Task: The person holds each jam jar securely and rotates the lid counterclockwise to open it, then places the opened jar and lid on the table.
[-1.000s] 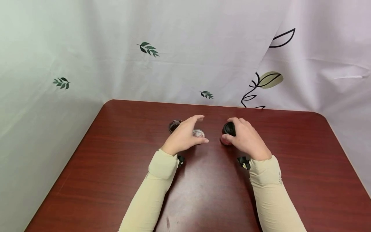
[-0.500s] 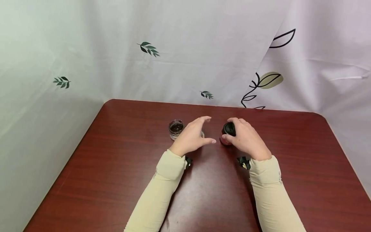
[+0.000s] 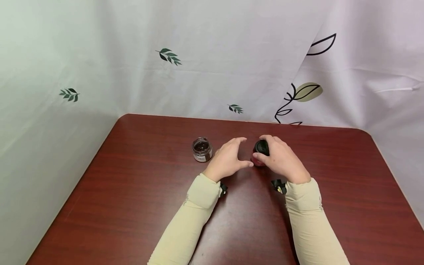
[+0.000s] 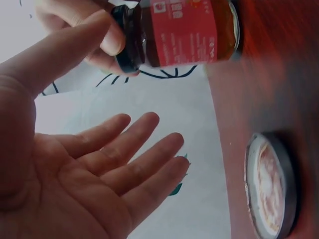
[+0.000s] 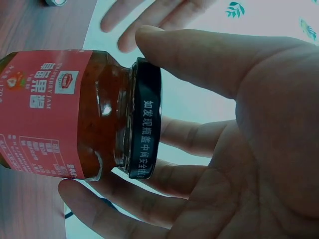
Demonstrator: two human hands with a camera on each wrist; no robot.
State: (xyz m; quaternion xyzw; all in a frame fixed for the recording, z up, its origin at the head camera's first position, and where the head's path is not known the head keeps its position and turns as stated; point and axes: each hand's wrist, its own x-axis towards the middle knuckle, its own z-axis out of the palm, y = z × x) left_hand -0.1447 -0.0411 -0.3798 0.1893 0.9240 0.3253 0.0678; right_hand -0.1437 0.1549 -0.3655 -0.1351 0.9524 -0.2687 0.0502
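Observation:
A strawberry jam jar (image 3: 257, 159) with a red label and black lid (image 5: 145, 119) stands upright on the table. My right hand (image 3: 281, 156) comes over it from the right, thumb and fingers set around the lid. In the right wrist view the thumb rests at the lid's edge. My left hand (image 3: 226, 160) is spread just left of the jar, thumb and fingers apart, with nothing held. Its thumb overlaps the jar's lid in the left wrist view, but contact is unclear. A loose jar lid (image 4: 271, 186) lies inside-up on the table, mostly hidden behind my left hand in the head view.
An uncapped glass jar (image 3: 202, 150) with dark contents stands left of my left hand. The reddish-brown table (image 3: 149, 176) ends at a back edge against a white curtain (image 3: 205, 84) with leaf prints.
My left hand has moved right, away from the uncapped jar and closer to the strawberry jam jar. The uncapped jar has come into full view. My right hand and its jar stay in place.

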